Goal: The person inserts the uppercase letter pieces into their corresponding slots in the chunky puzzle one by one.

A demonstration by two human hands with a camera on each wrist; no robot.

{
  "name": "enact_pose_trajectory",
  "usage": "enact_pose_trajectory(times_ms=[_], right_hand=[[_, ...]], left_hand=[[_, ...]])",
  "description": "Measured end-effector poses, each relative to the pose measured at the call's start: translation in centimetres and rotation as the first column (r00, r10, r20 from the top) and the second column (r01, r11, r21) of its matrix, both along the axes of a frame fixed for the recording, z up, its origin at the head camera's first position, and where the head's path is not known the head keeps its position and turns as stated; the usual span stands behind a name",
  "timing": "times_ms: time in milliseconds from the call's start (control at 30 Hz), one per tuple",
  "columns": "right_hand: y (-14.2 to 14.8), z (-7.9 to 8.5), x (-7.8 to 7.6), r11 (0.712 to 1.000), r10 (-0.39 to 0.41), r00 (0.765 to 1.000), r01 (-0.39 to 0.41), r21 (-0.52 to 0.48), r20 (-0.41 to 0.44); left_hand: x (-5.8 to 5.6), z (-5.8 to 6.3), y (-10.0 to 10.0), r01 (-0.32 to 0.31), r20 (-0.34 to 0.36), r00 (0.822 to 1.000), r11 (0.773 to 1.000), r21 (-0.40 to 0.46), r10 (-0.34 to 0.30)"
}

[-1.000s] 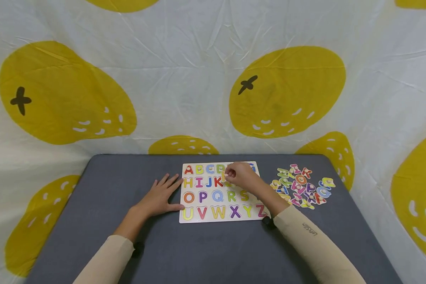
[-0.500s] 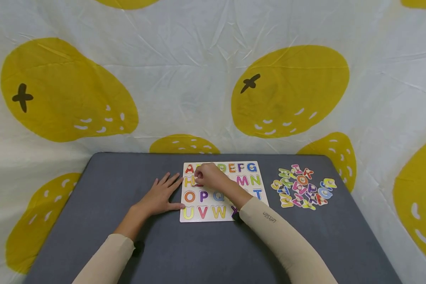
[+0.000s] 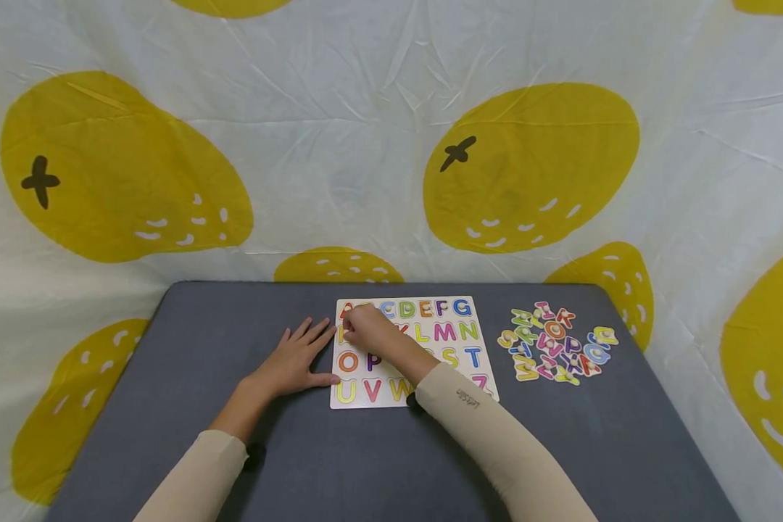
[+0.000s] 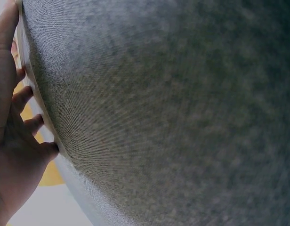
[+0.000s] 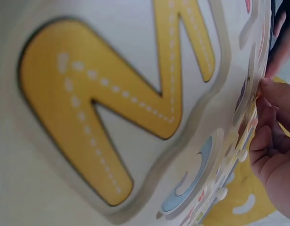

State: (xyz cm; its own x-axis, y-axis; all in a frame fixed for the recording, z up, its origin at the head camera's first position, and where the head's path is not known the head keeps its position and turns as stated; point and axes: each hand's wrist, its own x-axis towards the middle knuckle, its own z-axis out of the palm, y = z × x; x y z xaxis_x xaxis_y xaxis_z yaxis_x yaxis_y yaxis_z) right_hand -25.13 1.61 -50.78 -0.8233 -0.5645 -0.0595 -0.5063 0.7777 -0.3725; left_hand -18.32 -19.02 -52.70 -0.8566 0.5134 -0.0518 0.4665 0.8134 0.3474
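Note:
An alphabet puzzle board [image 3: 407,401] lies on the table, its top row bearing letter pieces with small knobs. My right hand [image 3: 369,328] is over the board's left end by the H slot, thumb and fingertips pinched together on a letter piece that the hand mostly hides. In the right wrist view, those fingers [image 5: 272,127] meet low at the board's surface, beyond a large printed yellow W [image 5: 84,80]. My left hand [image 3: 296,358] lies spread on the table, fingertips and thumb touching the board's left edge; in the left wrist view its fingers [image 4: 34,123] are extended.
A loose pile of colourful letter pieces [image 3: 554,330] lies on the grey table [image 3: 365,464] to the right of the board. A white curtain [image 3: 339,174] with yellow fruit prints hangs behind the table.
My right hand has moved left across the board from the upper middle to the H slot, carrying a yellow letter piece. The left hand has stayed at the board's edge.

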Motion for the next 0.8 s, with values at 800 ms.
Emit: enact_pose_trajectory(times_ms=[800], right_hand=[[8.8, 1.9, 1.1, 0.945, -0.167, 0.981, 0.187, -0.270, 0.094]], left_hand=[[-0.3, -0.4, 0.0, -0.021, 0.035, 0.999, 0.999, -0.025, 0.022]])
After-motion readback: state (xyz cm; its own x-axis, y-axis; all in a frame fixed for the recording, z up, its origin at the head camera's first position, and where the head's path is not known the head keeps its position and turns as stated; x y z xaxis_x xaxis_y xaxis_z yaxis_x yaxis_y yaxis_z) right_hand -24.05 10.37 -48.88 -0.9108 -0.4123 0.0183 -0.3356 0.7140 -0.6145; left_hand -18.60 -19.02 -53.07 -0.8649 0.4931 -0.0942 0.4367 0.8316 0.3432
